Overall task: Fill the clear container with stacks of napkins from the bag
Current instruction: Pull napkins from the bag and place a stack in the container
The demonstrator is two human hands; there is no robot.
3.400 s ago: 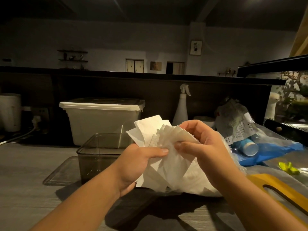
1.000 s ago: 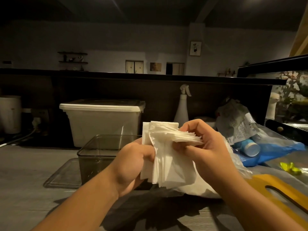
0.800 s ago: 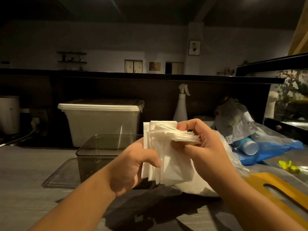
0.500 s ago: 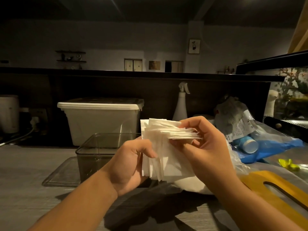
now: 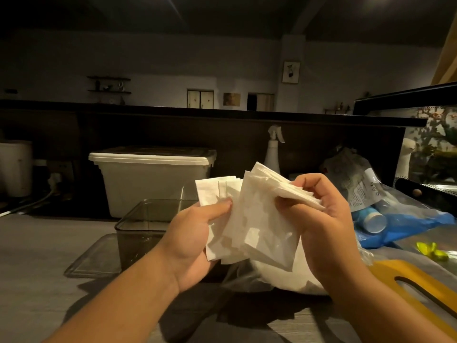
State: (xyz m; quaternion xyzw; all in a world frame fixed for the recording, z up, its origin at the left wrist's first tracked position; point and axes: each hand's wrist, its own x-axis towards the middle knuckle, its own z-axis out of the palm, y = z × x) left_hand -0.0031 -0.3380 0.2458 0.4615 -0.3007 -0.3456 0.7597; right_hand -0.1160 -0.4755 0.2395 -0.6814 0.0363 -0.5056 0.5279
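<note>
The left forearm (image 5: 118, 295) and right forearm (image 5: 376, 298) are reaching in from below, bare to the wrists. The left hand (image 5: 195, 240) is gripping the near left side of a fanned stack of napkins (image 5: 257, 219), thumb lying across the front, fingers curling behind. Just to its right, the right hand (image 5: 324, 224) is pinching the upper corner, fingers hooking over the top edge.

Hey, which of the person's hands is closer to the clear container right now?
Left. The left hand grips the napkins right beside the near right corner of the clear container; the right hand pinches them farther right, above the bag.
</note>
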